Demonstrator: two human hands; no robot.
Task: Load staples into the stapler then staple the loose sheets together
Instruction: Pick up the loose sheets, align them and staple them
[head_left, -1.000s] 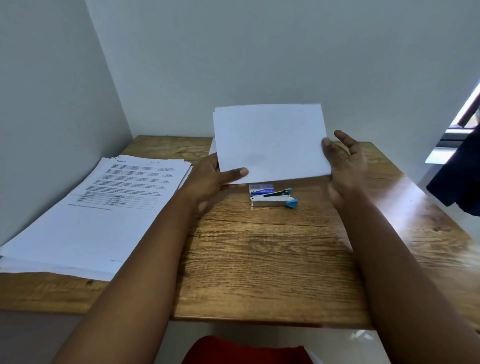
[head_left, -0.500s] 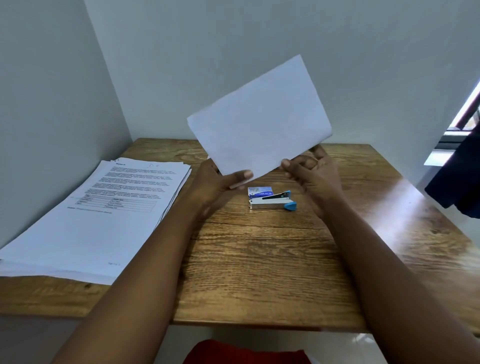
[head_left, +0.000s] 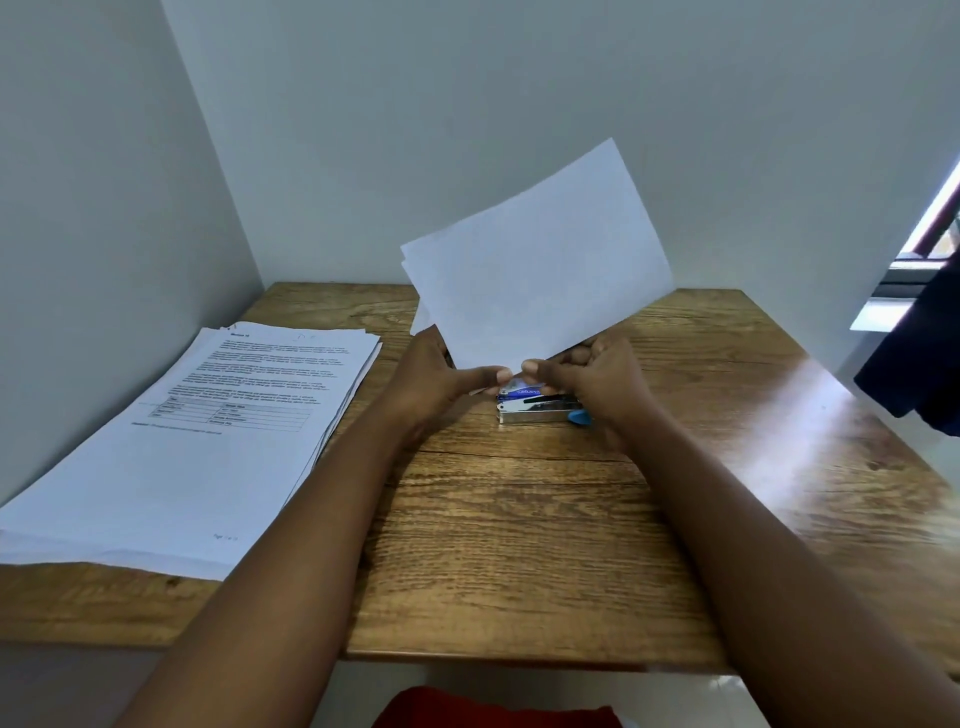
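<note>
Loose sheets held tilted above the stapler by both hands.

The loose sheets (head_left: 535, 275) are gripped at their lowest corner by the left hand (head_left: 436, 379) and the right hand (head_left: 597, 384), thumbs nearly meeting, with the far corner raised toward 1 o'clock. The stapler (head_left: 540, 410) is seen lying on the wooden table (head_left: 519, 545) directly under the hands, with a small blue staple box (head_left: 522, 391) touching it at 12 o'clock. A printed stack (head_left: 208, 426) is laid at 9 o'clock.
</note>
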